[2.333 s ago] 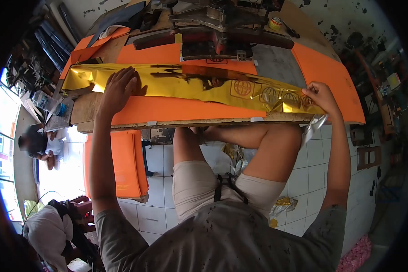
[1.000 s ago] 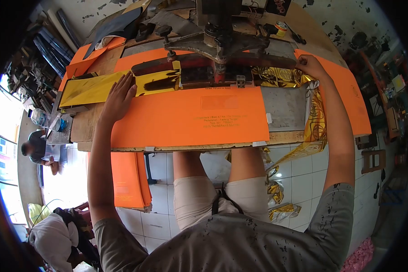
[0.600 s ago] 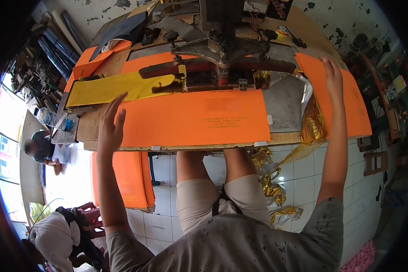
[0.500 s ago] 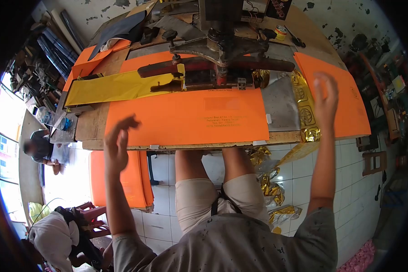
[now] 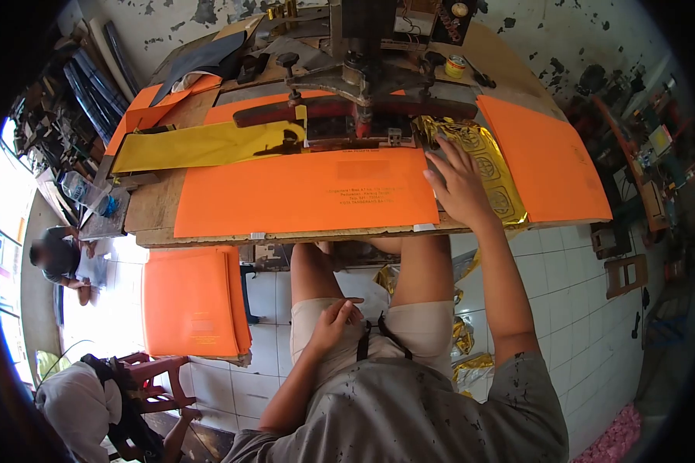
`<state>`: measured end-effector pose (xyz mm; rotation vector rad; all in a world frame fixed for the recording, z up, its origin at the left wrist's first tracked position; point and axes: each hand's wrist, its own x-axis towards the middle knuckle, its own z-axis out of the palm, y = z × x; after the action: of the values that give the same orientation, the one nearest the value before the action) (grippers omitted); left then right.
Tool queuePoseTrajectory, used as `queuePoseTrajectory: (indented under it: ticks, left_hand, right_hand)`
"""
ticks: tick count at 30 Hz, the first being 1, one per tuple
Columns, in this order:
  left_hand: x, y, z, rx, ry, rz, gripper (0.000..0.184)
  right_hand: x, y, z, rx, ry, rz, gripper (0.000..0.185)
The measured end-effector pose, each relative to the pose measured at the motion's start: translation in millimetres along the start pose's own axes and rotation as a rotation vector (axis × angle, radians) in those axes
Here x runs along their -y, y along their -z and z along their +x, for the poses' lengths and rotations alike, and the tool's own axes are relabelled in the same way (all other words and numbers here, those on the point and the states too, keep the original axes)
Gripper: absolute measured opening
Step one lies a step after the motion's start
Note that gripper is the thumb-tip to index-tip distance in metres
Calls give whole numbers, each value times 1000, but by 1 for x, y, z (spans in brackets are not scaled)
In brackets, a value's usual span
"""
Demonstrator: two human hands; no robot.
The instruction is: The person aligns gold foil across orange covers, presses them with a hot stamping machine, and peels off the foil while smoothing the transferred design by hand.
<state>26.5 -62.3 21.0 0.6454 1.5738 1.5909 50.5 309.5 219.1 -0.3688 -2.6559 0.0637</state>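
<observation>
- The right hand (image 5: 465, 189) is held open at the worktable, fingers spread and extended between the right edge of an orange sheet (image 5: 262, 202) and a gold foil strip (image 5: 488, 165); nothing is seen gripped, and whether the foil is touched by the fingertips cannot be told.
- The left hand (image 5: 333, 324) is rested at the lap, against pale shorts (image 5: 423, 320), its fingers loosely bent; how far it is opened, or whether anything is enclosed, cannot be told.
- The orange sheet is laid flat at the near edge of the worktable (image 5: 153, 212), its far side placed at the foot of a heavy press (image 5: 357, 85); lines of print are borne on it, too small to be read.
- The gold foil strip is stretched from the right end of the press toward the near edge, marked with a row of globe-like emblems.
- To the left of the press, a yellow foil strip (image 5: 197, 150) is spread across the table; whether the two are joined is hidden by the machine.
- More orange sheets (image 5: 556, 166) are set beyond the gold foil, and an orange stack (image 5: 187, 301) is kept below the table at left.
- Crumpled foil (image 5: 473, 372) is strewn on the tiled floor (image 5: 544, 309).
- Two other people are pictured at left, one seated by the window (image 5: 55, 255), one bent low in white (image 5: 79, 395).
</observation>
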Motion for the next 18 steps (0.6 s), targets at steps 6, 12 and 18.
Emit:
queuePoseTrajectory:
  ticks: [6, 12, 18]
  left_hand:
    - [0, 1, 7, -6, -36, 89, 42]
    - [-3, 2, -1, -3, -59, 128, 43]
    - [-1, 5, -7, 5, -81, 116, 43]
  right_hand:
    - [-9, -18, 18, 89, 11, -92, 54]
    - [-9, -20, 18, 99, 23, -98, 57]
    - [-1, 1, 4, 109, 67, -56, 54]
